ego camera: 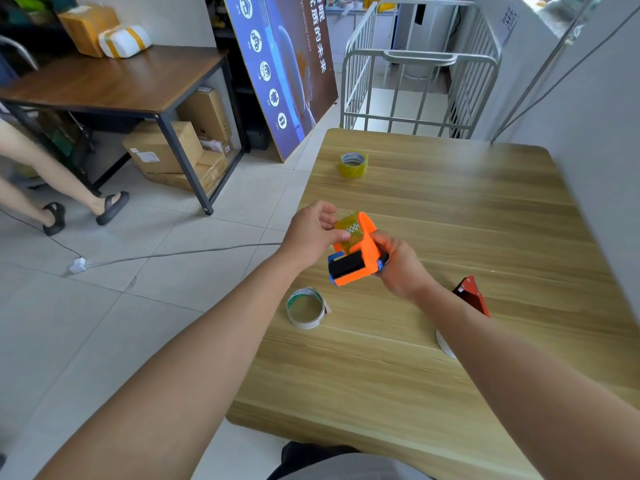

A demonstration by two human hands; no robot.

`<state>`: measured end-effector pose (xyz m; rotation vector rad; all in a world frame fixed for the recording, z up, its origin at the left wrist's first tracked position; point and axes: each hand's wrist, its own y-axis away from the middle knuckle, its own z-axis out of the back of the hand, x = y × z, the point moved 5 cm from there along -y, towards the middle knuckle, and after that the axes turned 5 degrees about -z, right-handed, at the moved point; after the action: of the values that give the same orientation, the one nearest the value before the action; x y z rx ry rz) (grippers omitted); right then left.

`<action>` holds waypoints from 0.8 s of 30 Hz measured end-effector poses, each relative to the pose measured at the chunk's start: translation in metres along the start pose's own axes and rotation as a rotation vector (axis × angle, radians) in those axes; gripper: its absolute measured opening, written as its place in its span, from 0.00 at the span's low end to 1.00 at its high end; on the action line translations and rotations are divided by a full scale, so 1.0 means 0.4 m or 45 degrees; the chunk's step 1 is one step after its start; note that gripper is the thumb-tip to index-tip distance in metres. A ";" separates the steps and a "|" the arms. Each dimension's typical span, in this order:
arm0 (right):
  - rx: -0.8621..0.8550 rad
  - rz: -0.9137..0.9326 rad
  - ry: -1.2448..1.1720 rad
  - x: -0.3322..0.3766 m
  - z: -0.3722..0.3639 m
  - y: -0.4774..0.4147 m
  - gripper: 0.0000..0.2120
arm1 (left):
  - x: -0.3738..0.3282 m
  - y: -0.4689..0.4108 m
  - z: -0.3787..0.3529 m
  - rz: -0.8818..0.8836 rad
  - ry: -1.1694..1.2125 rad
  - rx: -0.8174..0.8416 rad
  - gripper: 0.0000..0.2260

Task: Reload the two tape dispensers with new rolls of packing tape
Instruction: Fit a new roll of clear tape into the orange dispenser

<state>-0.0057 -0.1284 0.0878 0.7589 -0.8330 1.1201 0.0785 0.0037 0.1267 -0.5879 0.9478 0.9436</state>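
My right hand [398,268] grips an orange tape dispenser [360,258] above the wooden table [433,341], its black serrated end pointing toward me. A yellowish tape roll [348,228] sits in the dispenser, and my left hand [311,233] pinches that roll at its left edge. A second full yellow tape roll [352,163] lies flat at the table's far left. An empty white cardboard core [306,308] rests near the left edge. A red dispenser [472,294] lies behind my right forearm, partly hidden, with a white round thing [445,344] showing beneath the arm.
A dark desk [114,84] with cardboard boxes under it stands to the left, where another person's legs [52,174] are. A cable [173,254] runs across the tiled floor. A metal cage trolley [415,88] stands behind the table, and a white wall [602,168] borders its right side.
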 end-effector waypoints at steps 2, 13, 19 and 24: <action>-0.004 -0.024 0.045 -0.009 0.002 0.000 0.10 | -0.002 0.000 -0.002 -0.012 -0.018 -0.032 0.23; -0.103 -0.034 0.153 -0.008 0.012 0.002 0.14 | -0.024 -0.002 -0.004 -0.014 -0.084 -0.116 0.20; -0.090 -0.078 0.110 -0.016 0.009 -0.007 0.18 | -0.026 -0.009 -0.003 0.052 -0.057 -0.066 0.24; -0.072 -0.062 0.116 -0.008 0.007 -0.005 0.18 | -0.014 -0.009 -0.001 0.115 -0.023 0.049 0.20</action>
<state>-0.0052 -0.1329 0.0861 0.6731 -0.7627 1.0758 0.0801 -0.0009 0.1315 -0.5068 0.9804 1.0075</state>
